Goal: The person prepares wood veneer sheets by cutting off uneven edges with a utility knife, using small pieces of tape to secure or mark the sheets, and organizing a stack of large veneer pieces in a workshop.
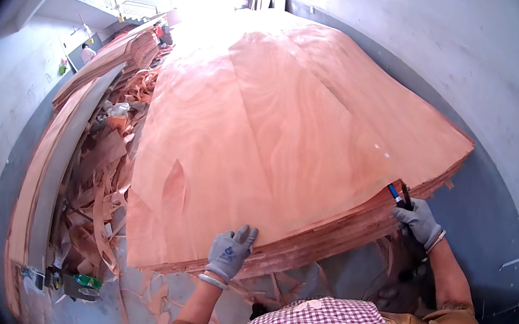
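A large stack of thin reddish wood veneer sheets (265, 123) spreads out in front of me. My left hand (230, 253), in a grey glove, lies on the near edge of the top sheet with its fingers stretched out. At the right near corner of the stack, my gloved right hand (418, 223) is closed round a slim blue-and-black tool (395, 194). Its exact kind is not clear. The tool points up at the sheet's edge, where a dark gap shows beside it. A leaf-shaped split or flap (174, 188) marks the top sheet at left.
Torn veneer scraps (101, 185) fill the strip left of the stack, with more on the floor below its near edge. Beyond them runs a long, low stack of boards (46, 177). A green bottle (87, 282) lies at lower left. A person (88, 54) is far left. A pale wall (489, 62) bounds the right.
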Tool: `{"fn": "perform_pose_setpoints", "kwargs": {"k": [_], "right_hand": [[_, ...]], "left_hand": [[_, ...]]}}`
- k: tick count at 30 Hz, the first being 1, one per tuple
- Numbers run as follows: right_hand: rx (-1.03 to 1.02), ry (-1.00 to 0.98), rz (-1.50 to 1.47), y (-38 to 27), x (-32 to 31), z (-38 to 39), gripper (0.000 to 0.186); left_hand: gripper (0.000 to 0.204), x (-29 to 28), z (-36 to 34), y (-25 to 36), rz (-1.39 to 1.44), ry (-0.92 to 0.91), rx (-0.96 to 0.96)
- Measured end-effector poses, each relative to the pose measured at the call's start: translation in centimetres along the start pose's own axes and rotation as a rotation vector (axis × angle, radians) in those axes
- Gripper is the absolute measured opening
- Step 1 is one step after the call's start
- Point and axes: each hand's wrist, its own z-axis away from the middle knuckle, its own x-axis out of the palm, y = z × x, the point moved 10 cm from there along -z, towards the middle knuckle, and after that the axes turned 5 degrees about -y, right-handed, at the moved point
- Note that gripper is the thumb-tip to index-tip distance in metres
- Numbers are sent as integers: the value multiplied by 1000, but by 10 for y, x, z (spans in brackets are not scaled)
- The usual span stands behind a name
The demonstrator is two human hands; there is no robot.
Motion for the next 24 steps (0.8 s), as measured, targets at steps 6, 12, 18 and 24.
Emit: {"fn": "perform_pose_setpoints", "kwargs": {"k": [6,12,18,24], "right_hand": [[-4,24,-92,3,-29,-9,15],[-19,92,17,2,-83,-32,18],[-26,256,220,37,-158,-52,19],[155,553,512,93,-272,13,15]], "left_hand": [[46,4,-1,0,-67,-35,-21],[49,10,0,-2,-47,-27,-22],[51,12,-2,0,-23,-20,-42],[54,17,5,-5,3,-16,-62]]}}
